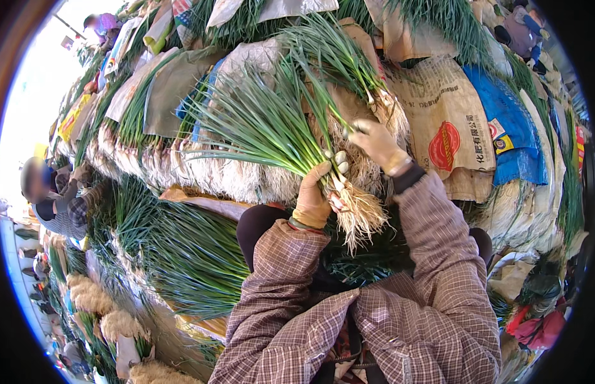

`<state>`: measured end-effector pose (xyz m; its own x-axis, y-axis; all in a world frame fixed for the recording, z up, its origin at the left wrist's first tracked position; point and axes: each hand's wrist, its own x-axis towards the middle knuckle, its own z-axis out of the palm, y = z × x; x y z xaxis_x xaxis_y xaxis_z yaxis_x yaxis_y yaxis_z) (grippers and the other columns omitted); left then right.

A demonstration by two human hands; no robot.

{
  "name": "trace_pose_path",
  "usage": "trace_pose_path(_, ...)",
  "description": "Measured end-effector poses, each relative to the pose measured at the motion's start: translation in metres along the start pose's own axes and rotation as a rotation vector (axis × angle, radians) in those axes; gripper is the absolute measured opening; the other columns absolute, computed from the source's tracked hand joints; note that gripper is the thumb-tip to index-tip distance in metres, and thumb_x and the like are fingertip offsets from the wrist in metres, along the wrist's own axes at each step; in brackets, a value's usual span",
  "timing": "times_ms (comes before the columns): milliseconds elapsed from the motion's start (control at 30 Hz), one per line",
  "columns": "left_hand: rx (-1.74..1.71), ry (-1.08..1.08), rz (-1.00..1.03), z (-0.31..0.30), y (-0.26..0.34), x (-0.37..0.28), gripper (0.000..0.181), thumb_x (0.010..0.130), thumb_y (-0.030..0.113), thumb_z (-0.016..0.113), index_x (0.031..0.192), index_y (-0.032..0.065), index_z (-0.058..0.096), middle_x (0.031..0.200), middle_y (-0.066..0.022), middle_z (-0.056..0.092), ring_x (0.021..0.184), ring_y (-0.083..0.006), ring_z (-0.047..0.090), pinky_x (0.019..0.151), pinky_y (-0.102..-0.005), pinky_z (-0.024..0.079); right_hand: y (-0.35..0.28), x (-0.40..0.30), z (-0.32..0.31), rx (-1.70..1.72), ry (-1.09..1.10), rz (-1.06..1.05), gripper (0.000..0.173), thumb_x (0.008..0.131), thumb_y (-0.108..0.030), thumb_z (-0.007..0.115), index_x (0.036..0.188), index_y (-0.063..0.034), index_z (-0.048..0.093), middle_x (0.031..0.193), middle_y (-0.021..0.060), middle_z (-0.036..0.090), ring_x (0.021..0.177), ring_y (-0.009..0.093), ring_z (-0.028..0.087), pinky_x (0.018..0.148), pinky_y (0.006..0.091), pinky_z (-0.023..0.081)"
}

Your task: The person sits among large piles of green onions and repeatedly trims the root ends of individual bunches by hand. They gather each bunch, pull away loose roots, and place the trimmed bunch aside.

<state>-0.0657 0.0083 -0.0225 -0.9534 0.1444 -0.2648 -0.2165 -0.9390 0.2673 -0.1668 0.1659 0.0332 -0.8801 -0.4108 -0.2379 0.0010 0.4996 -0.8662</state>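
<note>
My left hand (312, 197), in a pale glove, grips a bunch of green onions (273, 129) just above the bulbs. The leaves fan out to the upper left, while the pale roots (359, 216) hang down to the right. My gloved right hand (378, 144) is to the right of the bunch, its fingers pinched on a single green stalk (336, 115). Where that stalk's lower end lies is hidden by the fingers. Beyond my hands, a smaller bunch of green onions (347, 62) rests on the covered pile, roots toward me.
Rooted green onions (254, 180) lie in a long row ahead, partly under sacks (441, 115) and a blue sheet (511, 129). More leafy onions (191, 254) lie at my left. A person (62, 201) sits at the far left; others (520, 31) are farther off.
</note>
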Motion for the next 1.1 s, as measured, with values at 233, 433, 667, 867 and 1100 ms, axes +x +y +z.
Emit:
trace_pose_path(233, 0.159, -0.066, -0.254, 0.010, -0.025, -0.013, 0.025, 0.087, 0.014, 0.060, 0.106, -0.0010, 0.060, 0.091, -0.0146, 0.068, 0.074, -0.0265, 0.068, 0.068, -0.0364, 0.059, 0.052, -0.027, 0.020, -0.239, 0.042, -0.557, 0.024, 0.096, -0.019, 0.058, 0.106, 0.0014, 0.063, 0.092, 0.0033, 0.066, 0.085, 0.012, 0.059, 0.079, 0.0301, 0.049)
trace_pose_path(433, 0.207, -0.122, -0.430, 0.001, -0.001, -0.009, 0.019, 0.086, 0.016, 0.063, 0.099, 0.0023, 0.062, 0.084, -0.0116, 0.067, 0.060, -0.0258, 0.065, 0.053, -0.0402, 0.058, 0.051, -0.153, -0.084, 0.502, 0.281, -0.102, 0.021, 0.095, -0.019, 0.059, 0.107, -0.0020, 0.062, 0.077, -0.0022, 0.061, 0.058, 0.004, 0.051, 0.055, 0.0185, 0.045)
trace_pose_path(667, 0.497, 0.014, -0.017, -0.010, -0.010, -0.004, 0.014, 0.089, 0.019, 0.063, 0.096, 0.0060, 0.063, 0.079, -0.0045, 0.065, 0.065, -0.0186, 0.061, 0.064, -0.0338, 0.054, 0.215, -0.462, -0.139, -0.350, 0.817, 0.463, 0.028, 0.094, -0.027, 0.056, 0.102, -0.0009, 0.058, 0.075, 0.0155, 0.060, 0.067, 0.030, 0.054, 0.063, 0.0400, 0.044)
trace_pose_path(867, 0.503, 0.040, 0.006, -0.002, -0.027, -0.003, 0.013, 0.090, 0.020, 0.062, 0.090, 0.0065, 0.062, 0.073, -0.0050, 0.063, 0.061, -0.0158, 0.060, 0.046, -0.0251, 0.048, 0.388, -0.676, 0.018, -0.332, 0.678, 1.369, 0.025, 0.092, -0.028, 0.055, 0.107, -0.0097, 0.063, 0.107, 0.0224, 0.064, 0.101, 0.039, 0.061, 0.087, 0.0461, 0.048)
trace_pose_path(1100, 0.489, -0.059, -0.013, -0.016, -0.010, -0.002, 0.021, 0.091, 0.026, 0.059, 0.099, 0.0064, 0.061, 0.076, -0.0057, 0.063, 0.058, -0.0153, 0.059, 0.048, -0.0254, 0.050, 0.394, -0.689, 0.047, -0.065, 0.285, 1.618, 0.045, 0.084, -0.032, 0.067, 0.119, -0.0045, 0.062, 0.120, 0.0211, 0.062, 0.114, 0.034, 0.059, 0.098, 0.0408, 0.046)
